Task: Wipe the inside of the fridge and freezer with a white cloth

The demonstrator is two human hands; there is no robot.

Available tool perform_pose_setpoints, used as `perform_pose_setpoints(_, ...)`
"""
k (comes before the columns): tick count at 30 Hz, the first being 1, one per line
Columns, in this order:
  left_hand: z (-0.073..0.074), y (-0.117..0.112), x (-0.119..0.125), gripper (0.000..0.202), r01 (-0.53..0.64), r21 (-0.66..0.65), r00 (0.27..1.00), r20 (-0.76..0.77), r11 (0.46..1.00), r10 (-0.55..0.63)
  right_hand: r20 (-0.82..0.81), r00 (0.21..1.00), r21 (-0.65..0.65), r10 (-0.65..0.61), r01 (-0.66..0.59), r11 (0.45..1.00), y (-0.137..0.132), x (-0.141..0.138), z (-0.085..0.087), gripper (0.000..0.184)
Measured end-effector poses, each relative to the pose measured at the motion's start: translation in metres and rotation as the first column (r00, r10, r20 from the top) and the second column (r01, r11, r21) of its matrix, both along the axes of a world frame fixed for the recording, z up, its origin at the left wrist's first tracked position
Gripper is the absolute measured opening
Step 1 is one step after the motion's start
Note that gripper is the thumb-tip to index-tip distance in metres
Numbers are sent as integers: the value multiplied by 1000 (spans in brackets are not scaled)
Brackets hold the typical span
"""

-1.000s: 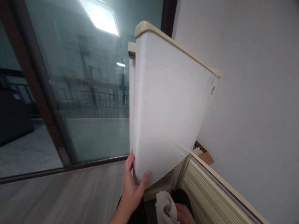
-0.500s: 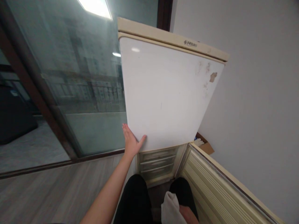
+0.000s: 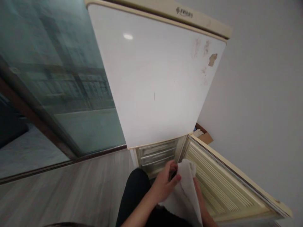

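Observation:
An old white fridge stands in front of me. Its upper door (image 3: 156, 82) is closed and has brown stains near the top right corner. The lower door (image 3: 227, 183) hangs open to the right, showing its ribbed cream inner face. Freezer drawers (image 3: 156, 154) show in the open lower compartment. My left hand (image 3: 165, 184) pinches the edge of a white cloth (image 3: 187, 192) in front of those drawers. My right hand (image 3: 197, 192) is mostly hidden behind the same cloth and holds it from the other side. My dark trouser legs (image 3: 134, 195) are below.
A large glass pane with a dark brown frame (image 3: 47, 119) fills the left side. Grey wood-look floor (image 3: 59, 189) lies below it. A plain white wall (image 3: 260, 110) is on the right, with a small cardboard box (image 3: 203, 134) wedged beside the fridge.
My left hand pushed the upper fridge door closed, then left it and came down to the white cloth. The cloth rose in front of the drawers, now held by both hands.

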State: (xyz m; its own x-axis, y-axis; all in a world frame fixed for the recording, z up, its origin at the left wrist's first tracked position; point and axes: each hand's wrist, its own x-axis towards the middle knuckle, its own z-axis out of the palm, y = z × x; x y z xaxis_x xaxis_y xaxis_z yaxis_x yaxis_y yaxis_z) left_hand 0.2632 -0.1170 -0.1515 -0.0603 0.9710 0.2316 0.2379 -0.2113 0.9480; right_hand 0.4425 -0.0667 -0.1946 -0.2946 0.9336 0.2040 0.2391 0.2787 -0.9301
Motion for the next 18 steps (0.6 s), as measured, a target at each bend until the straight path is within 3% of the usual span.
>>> perform_pose_setpoints(1, -14, -3, 18, 62, 72, -48, 988, 139, 996, -65, -26, 1000, -56, -8, 6, 998, -2, 0, 4, 52)
perform_pose_setpoints(4, -43, -2, 47, 59, 77, -160, 899, 438, 984, 1, -81, 996, -137, 45, -56, 989, -5, 2, 15, 50)
perform_pose_setpoints(8, -46, 10, 43, 56, 116, -221, 802, 596, 968, 39, -50, 992, -72, 118, -121, 990, -3, 11, 22, 45)
perform_pose_setpoints(10, -39, 13, 36, 58, 104, -198, 815, 579, 975, 31, -29, 994, -54, 106, -107, 993, -2, 15, 21, 43)
perform_pose_setpoints(12, -33, 13, 31, 59, 23, -169, 847, 526, 985, 70, -32, 999, 0, 5, -5, 1000, -4, 17, 16, 40)
perform_pose_setpoints(13, -30, 13, 29, 58, -36, -154, 867, 486, 987, 108, -53, 994, 69, -95, 98, 993, -7, 17, 11, 39)
perform_pose_setpoints(15, -25, 11, 25, 49, -141, -117, 917, 359, 983, 174, -132, 962, 291, -241, 270, 918, -19, 14, 0, 36)
perform_pose_setpoints(16, -22, 9, 24, 42, -175, -91, 943, 272, 980, 194, -149, 965, 406, -216, 259, 876, -27, 11, -7, 35)
perform_pose_setpoints(18, -14, 6, 21, 31, -183, -39, 980, 76, 982, 185, -52, 999, 512, 14, 15, 859, -43, 3, -23, 33)
